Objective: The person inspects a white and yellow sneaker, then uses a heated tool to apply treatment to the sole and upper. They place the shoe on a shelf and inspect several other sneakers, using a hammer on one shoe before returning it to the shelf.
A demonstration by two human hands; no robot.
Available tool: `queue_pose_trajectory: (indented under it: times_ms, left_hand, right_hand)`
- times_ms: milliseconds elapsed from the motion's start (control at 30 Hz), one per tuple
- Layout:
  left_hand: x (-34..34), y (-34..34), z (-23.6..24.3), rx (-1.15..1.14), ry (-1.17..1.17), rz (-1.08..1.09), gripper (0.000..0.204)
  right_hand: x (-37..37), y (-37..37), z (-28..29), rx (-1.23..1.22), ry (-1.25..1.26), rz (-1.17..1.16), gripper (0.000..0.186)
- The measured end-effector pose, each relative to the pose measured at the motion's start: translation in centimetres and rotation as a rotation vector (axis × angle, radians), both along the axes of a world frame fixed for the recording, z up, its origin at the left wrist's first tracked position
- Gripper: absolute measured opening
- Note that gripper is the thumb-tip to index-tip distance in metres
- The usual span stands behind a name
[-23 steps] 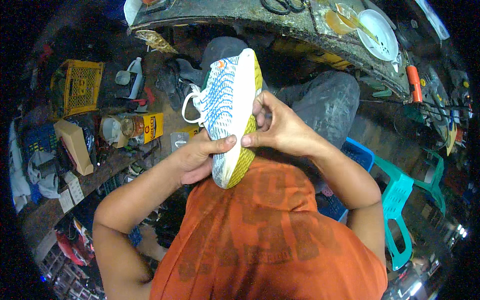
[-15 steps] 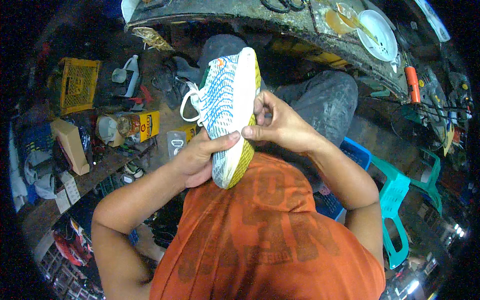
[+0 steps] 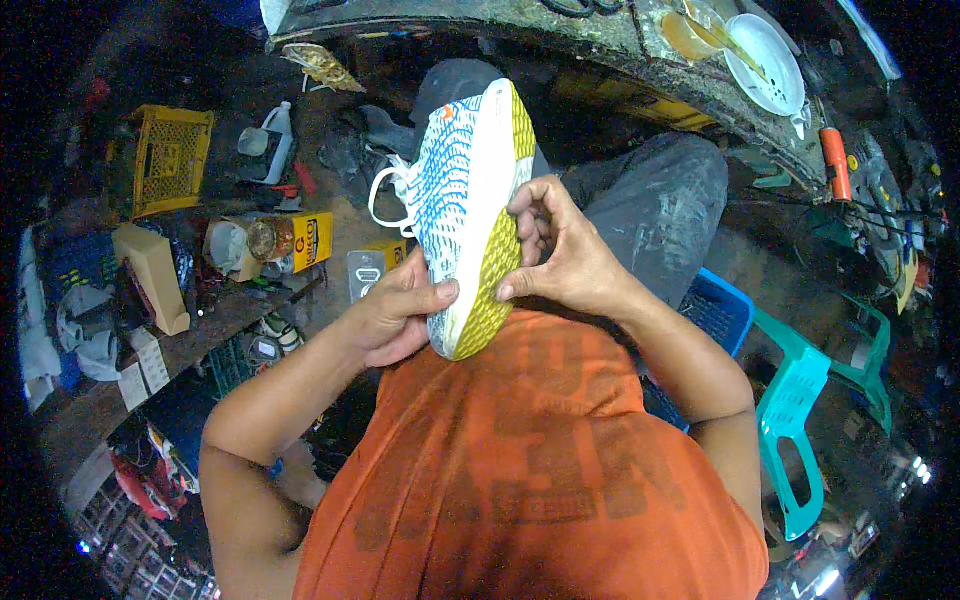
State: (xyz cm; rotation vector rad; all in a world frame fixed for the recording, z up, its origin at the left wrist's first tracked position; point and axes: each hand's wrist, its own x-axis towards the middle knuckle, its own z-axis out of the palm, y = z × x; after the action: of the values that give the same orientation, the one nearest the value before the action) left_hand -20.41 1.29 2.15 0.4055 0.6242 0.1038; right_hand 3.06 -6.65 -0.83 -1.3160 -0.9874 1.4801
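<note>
A white running shoe (image 3: 450, 170) with a blue pattern, white laces and a yellow textured sole stands lengthwise above my lap, tilted so much of the sole shows. My left hand (image 3: 405, 315) grips its near end from the left, thumb across the white midsole and the other fingers partly hidden under it. My right hand (image 3: 550, 255) is closed on the right side, fingertips and thumb pressed on the edge of the yellow sole. My orange shirt (image 3: 520, 440) and dark trousers (image 3: 650, 210) are beneath.
A grimy workbench (image 3: 610, 45) ahead bears a white plate (image 3: 755, 60), a cup of amber liquid and an orange tube (image 3: 835, 165). Left are a yellow crate (image 3: 170, 160), cardboard box (image 3: 150, 280) and white bottle. Right are a teal plastic chair (image 3: 790, 420) and blue crate (image 3: 720, 310).
The shoe has rolled to expose more of its yellow sole, and its far end has risen slightly. My right thumb has moved down and right from the white midsole onto the sole.
</note>
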Motion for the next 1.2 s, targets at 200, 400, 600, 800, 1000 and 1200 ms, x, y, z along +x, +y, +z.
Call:
queue_pose_trajectory:
  times_ms: [200, 400, 600, 800, 1000, 1200]
  left_hand:
    - [0.2, -0.1, 0.0, 0.066, 0.061, -0.027, 0.090]
    - [0.3, 1.1, 0.0, 0.020, 0.103, -0.091, 0.087]
    - [0.9, 1.3, 0.3, 0.028, 0.114, -0.118, 0.086]
    - [1.5, 1.5, 0.3, 0.045, 0.135, -0.128, 0.084]
    - [1.2, 0.8, 0.7, 0.069, 0.161, -0.081, 0.083]
    - [0.6, 0.5, 0.9, -0.002, 0.081, -0.097, 0.090]
  right_hand:
    - [-0.5, 0.1, 0.1, 0.001, -0.192, -0.019, 0.091]
    - [-0.5, 0.5, 0.0, 0.013, -0.174, -0.011, 0.091]
    - [0.2, 0.8, 0.1, -0.004, -0.159, 0.058, 0.089]
    - [-0.4, 1.0, 0.1, 0.022, -0.204, 0.011, 0.095]
    - [-0.8, 0.6, 0.7, -0.057, -0.221, -0.015, 0.095]
    - [0.1, -0.8, 1.8, 0.033, -0.070, 0.061, 0.111]
